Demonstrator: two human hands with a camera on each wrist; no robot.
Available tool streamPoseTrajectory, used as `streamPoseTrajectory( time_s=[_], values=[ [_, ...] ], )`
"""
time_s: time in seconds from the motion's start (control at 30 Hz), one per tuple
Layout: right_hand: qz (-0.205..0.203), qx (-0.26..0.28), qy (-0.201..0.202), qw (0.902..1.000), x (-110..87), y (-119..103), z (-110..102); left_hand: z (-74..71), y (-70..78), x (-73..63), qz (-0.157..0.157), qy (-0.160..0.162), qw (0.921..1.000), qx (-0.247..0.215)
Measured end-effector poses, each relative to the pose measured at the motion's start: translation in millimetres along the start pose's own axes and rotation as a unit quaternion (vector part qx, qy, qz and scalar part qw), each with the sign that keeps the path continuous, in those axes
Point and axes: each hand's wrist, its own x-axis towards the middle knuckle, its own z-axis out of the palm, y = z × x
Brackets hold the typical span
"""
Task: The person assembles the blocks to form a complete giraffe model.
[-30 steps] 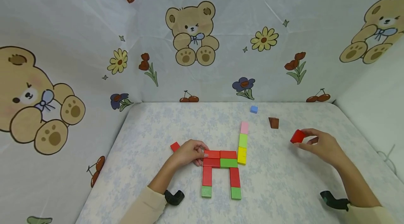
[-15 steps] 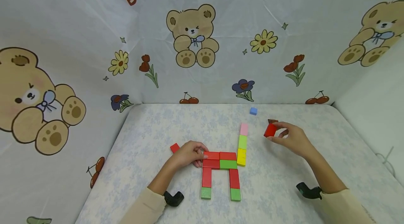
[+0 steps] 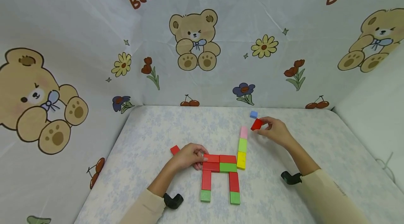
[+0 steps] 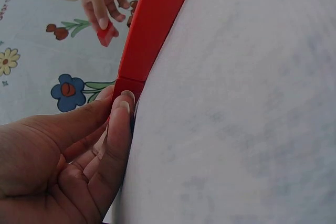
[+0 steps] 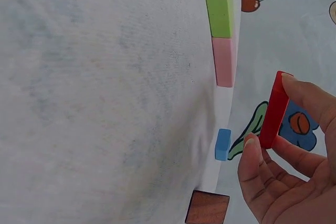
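On the table, wooden building blocks lie joined in a flat figure: a red and green body, two legs of red blocks [image 3: 206, 180] with green ends [image 3: 205, 196], and a column of yellow [image 3: 241, 161], light green [image 3: 242, 145] and pink [image 3: 244, 132] blocks. My left hand [image 3: 189, 156] pinches the left end of the body's red block [image 3: 213, 158] between thumb and fingers. My right hand [image 3: 275, 131] holds another red block [image 3: 257, 124] with slanted sides by thumb and fingertips, raised just right of the pink block.
A small blue block [image 3: 254, 114] lies beyond the column. A brown block [image 5: 207, 207] shows in the right wrist view, hidden behind my right hand in the head view. Left of my left hand lies a loose red block [image 3: 175, 149]. A bear-print cloth [image 3: 195, 76] hangs behind.
My right hand has carried its red block leftward from the table's right side, over the brown block, to near the pink block. My left hand has stayed at the figure's left end.
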Motion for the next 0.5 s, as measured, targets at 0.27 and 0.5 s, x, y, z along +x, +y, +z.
streamPoseTrajectory(
  time_s=[0.27,0.5],
  values=[
    [0.011,-0.008,-0.029,0.9995,32.6,-4,10,-1.7,-1.4,-0.2,0.004,0.002,1.0000,-0.002],
    [0.034,0.003,-0.050,0.9981,51.9,-4,20,-1.7,0.5,0.1,0.000,0.001,1.0000,-0.001]
  ],
)
